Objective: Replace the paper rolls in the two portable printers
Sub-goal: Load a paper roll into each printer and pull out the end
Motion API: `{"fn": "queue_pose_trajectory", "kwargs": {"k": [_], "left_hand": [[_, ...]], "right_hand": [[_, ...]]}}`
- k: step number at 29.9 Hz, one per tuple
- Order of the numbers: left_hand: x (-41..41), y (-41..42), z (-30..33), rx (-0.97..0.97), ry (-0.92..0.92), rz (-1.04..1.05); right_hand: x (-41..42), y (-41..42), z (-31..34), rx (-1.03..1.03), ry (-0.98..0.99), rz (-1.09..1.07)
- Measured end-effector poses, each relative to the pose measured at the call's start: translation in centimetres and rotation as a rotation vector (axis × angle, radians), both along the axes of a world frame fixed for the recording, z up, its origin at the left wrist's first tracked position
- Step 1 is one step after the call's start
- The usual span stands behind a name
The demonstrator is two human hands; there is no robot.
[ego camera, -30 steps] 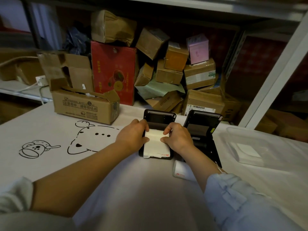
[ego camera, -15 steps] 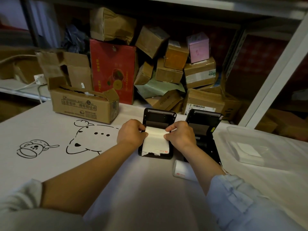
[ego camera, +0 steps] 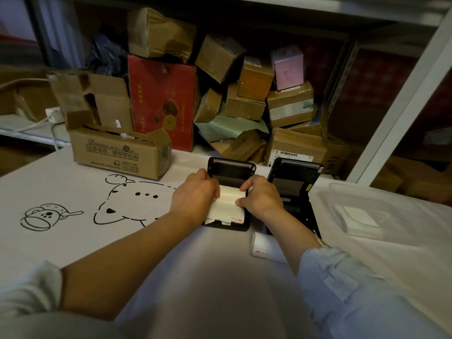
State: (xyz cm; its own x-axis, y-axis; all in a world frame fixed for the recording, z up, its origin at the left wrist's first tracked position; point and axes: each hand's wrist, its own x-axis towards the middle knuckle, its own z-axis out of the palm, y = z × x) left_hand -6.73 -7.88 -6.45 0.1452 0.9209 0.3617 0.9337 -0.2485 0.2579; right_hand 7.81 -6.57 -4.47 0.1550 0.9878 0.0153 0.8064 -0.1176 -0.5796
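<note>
Two black portable printers stand side by side on the white table, both with lids raised. In the left printer (ego camera: pixel 231 168) lies a white paper roll (ego camera: pixel 226 207) with a torn strip trailing over the front. My left hand (ego camera: pixel 195 196) grips the roll's left end and my right hand (ego camera: pixel 260 195) pinches its right end. The right printer (ego camera: pixel 294 187) sits just beyond my right wrist, its paper bay dark. Another white paper roll (ego camera: pixel 263 245) lies on the table in front of it, partly under my right forearm.
A clear plastic tray (ego camera: pixel 396 216) with a white paper stack sits to the right. An open cardboard box (ego camera: pixel 117 152) stands at the back left. Piled parcels and a red box (ego camera: pixel 161 101) fill the shelf behind. A white shelf post (ego camera: pixel 401 106) slants on the right.
Both hands have shifted slightly away from me along the roll in the left printer. The trailing strip has drawn back a little. The right printer and spare roll have not moved.
</note>
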Motion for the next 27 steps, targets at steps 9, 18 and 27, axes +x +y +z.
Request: {"fn": "queue_pose_trajectory", "kwargs": {"k": [9, 18, 27], "left_hand": [[-1.0, -0.1, -0.8, -0.014, -0.062, -0.075], [-1.6, -1.2, -0.4, -0.144, -0.065, -0.117], [-0.9, -0.8, -1.3, -0.383, -0.429, -0.010]], "right_hand": [[0.6, -0.8, 0.2, 0.053, 0.085, 0.005], [0.7, -1.7, 1.7, 0.169, 0.375, 0.011], [0.6, -2.6, 1.6, 0.216, 0.445, -0.017]]}}
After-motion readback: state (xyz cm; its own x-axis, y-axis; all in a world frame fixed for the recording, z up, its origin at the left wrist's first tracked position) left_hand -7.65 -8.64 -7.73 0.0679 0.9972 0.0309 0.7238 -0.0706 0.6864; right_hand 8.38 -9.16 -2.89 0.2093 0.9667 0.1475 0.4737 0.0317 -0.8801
